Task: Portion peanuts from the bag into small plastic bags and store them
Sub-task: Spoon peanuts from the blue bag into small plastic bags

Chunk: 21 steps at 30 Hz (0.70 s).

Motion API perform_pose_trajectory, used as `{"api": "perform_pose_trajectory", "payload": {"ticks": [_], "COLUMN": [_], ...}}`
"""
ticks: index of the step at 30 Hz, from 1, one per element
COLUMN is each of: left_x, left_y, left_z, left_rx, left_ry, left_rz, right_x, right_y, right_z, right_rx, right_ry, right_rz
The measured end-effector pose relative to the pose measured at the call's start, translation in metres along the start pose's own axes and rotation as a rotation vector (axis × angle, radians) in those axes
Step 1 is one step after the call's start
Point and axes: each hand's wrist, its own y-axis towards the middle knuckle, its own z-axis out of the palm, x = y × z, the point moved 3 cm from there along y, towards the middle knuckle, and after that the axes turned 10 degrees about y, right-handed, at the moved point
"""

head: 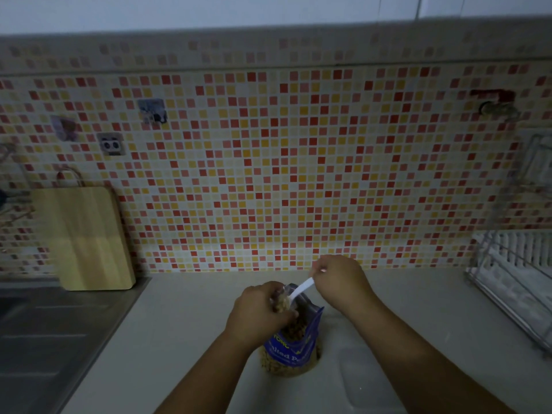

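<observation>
A blue peanut bag [294, 343] stands upright on the pale counter [185, 324], its clear lower part full of peanuts. My left hand [257, 315] grips a small clear plastic bag [282, 301] with peanuts in it, held just over the big bag's open mouth. My right hand [340, 282] pinches the handle of a white plastic spoon [300, 289], whose bowl tips down into the small bag.
A clear plastic lid or container [367, 380] lies flat on the counter at the right of the bag. A metal dish rack [516, 288] stands at the far right. A wooden cutting board [86, 237] leans on the tiled wall beside the steel sink [44, 339].
</observation>
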Motion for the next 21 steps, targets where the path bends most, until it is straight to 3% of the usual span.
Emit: {"api": "perform_pose_trajectory", "payload": {"ticks": [4,7,9,12,17,21], "left_x": [0.002,0.006,0.008,0.014,0.023,0.022], "left_y": [-0.002,-0.003,-0.004,-0.005,-0.009,-0.013], "left_z": [-0.001,-0.003,-0.006,-0.009,-0.003,0.003], "left_rx": [-0.039,-0.052,-0.058,-0.063,-0.048,-0.065], "left_ry": [-0.101,-0.180,-0.212,-0.252,-0.237,-0.212], "left_rz": [-0.039,-0.067,-0.086,-0.113,-0.180,-0.210], "right_x": [0.032,0.051,0.050,0.028,-0.007,-0.023], "right_y": [-0.004,-0.014,-0.016,-0.008,-0.004,-0.015], "right_z": [0.000,-0.015,-0.029,-0.043,0.010,0.061], "right_rx": [-0.045,-0.233,-0.389,-0.485,-0.006,0.048], "right_ry": [-0.128,-0.233,-0.225,-0.149,-0.202,-0.340], "right_rz": [-0.293,-0.554,-0.586,-0.428,-0.157,-0.236]}}
